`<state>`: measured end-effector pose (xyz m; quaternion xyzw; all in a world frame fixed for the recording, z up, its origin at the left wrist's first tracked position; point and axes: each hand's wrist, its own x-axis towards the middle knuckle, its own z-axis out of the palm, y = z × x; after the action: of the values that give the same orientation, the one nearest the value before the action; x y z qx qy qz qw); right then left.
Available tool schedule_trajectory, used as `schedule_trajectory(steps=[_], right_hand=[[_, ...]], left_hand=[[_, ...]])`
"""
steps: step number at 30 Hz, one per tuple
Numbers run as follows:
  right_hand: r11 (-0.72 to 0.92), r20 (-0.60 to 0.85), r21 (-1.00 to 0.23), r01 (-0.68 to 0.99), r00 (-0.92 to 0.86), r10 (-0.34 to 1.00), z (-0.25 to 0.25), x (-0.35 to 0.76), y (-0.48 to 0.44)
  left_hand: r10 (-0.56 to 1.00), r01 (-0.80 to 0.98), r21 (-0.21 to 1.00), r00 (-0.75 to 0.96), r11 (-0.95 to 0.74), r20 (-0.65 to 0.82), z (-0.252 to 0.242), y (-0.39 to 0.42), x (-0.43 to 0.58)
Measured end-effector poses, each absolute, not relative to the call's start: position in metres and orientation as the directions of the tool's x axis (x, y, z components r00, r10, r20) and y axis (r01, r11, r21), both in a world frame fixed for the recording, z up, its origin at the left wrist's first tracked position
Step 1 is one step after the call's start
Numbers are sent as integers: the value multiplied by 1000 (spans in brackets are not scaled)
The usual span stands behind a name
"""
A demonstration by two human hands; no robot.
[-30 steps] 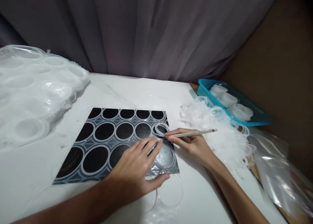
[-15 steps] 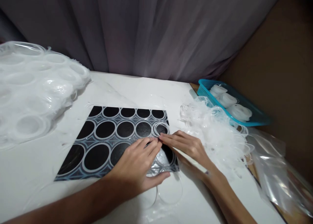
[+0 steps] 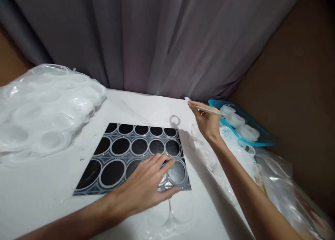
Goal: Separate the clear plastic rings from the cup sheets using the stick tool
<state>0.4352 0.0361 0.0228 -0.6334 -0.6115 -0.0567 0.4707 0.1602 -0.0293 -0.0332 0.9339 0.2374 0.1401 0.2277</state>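
Note:
A black sheet (image 3: 120,146) printed with rows of circles and bluish patterns lies on the white table, a clear film with pale rings over it. My left hand (image 3: 149,180) rests flat on its lower right part, fingers stretched and thumb apart, hiding some circles. Raised beyond the sheet's far right corner, my right hand (image 3: 208,121) pinches a thin pale pen-like stick (image 3: 206,110). A small white piece (image 3: 187,99) shows at its fingertips; whether it belongs to the stick I cannot tell. A small whitish ring (image 3: 175,120) appears just past the sheet's far edge.
A large clear bag of white rings (image 3: 52,107) sits at left. On the right, a heap of clear plastic ring scraps (image 3: 230,163) lies before a blue basket (image 3: 261,144) holding white bundles. Clear plastic bags (image 3: 280,184) lie nearer. A grey curtain (image 3: 146,41) hangs behind.
My right hand has left the sheet and risen to the far right with the stick. Loose rings are gone from the right-hand circle. My left hand stays on the sheet; the view has shifted slightly.

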Motion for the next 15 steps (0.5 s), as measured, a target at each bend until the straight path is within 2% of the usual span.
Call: schedule_trajectory(steps=[3,6,9,15], right_hand=[[202,591,-581,788,238,771,9,421,21],[185,378,-709,681,146,914,-18,395,-12],[154,215,-839,522,57,975,-32,372,-38],[104,72,-888,448,-87,994,-27,363,-48]], left_hand=[[507,372,544,854,-752,116,-28,-19,138],[539,426,496,836,-757,106,-29,-14,115],[526,431,448,844,-784,108,-36,-13,103],[501,407,388,847,-827,177,-48,-17,104]])
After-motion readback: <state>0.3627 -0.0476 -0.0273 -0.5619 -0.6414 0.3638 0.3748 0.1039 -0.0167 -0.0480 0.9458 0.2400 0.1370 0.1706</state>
